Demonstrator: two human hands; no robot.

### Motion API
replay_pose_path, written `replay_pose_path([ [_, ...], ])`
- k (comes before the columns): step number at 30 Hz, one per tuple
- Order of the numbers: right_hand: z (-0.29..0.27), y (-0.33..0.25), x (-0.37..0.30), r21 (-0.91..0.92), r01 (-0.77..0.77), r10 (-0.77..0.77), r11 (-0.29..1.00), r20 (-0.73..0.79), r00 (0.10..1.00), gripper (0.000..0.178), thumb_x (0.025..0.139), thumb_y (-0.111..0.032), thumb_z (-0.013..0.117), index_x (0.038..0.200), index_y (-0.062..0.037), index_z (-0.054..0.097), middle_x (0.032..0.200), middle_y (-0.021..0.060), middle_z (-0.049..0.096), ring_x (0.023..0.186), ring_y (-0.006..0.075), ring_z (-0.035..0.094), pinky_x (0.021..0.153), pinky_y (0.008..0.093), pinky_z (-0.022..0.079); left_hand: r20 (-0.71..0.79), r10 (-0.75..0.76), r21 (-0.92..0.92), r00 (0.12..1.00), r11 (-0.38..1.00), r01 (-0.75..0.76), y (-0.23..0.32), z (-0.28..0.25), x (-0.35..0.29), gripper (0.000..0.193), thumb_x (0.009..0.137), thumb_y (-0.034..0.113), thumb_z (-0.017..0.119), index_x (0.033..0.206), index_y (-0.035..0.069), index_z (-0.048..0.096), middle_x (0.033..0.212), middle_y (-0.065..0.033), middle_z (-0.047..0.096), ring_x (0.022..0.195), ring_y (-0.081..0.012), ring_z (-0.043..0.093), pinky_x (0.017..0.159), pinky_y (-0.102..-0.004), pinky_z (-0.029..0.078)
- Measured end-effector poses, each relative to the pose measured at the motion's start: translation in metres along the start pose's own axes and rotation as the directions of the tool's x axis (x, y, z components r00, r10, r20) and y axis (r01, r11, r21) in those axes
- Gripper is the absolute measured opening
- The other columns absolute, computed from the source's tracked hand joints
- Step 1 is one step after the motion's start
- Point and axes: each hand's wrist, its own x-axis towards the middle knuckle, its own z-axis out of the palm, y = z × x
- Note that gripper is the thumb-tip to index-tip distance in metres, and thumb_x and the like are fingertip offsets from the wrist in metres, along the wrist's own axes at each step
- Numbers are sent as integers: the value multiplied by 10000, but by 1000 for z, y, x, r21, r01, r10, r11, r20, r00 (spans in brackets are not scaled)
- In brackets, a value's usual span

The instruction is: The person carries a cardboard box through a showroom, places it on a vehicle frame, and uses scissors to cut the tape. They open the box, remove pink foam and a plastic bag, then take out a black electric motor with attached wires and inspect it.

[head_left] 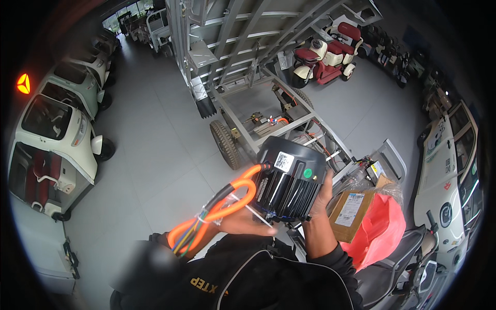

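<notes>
A black electric motor (289,178) with cooling fins, a white code label and a round green sticker is held up in front of my chest. My right hand (323,195) grips its right side, fingers partly hidden behind the housing. Below its lower left side, my left hand (245,221) supports it, with most fingers out of sight. A thick orange cable (243,188) leaves the motor's left side and loops over my left hand and wrist. Its loose end splits into thin coloured wires (188,238), bundled with a white cable tie (253,211).
Beyond the motor stands a cargo tricycle's bare frame (248,135) with its bed (243,36) tilted up and a wheel (225,144). A cardboard box (352,214) and pink bag (380,230) lie at my right. Small vehicles (57,124) line the left; a red-and-cream scooter (328,57) stands behind.
</notes>
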Motion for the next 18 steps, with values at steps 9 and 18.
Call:
replay_pose_path([
  [9, -8, 47, -14, 236, -401, 402, 885, 48, 914, 880, 973, -790, 402, 1361, -23, 593, 1202, 150, 712, 1031, 283, 729, 903, 431, 618, 165, -592, -287, 789, 737, 612, -18, 21, -42, 541, 1082, 445, 560, 1370, -11, 601, 996, -45, 681, 890, -148, 697, 699, -295, 582],
  [18, -16, 67, -20, 187, -574, 563, 797, 113, 819, 999, 928, -848, 387, 1477, -23, 509, 1335, 216, 652, 1165, 362, 691, 983, 541, 590, -355, -746, 17, 563, 597, 802, 23, -50, -102, 609, 733, 307, 959, 1202, 20, 696, 1015, -92, 721, 991, -211, 702, 871, -383, 556],
])
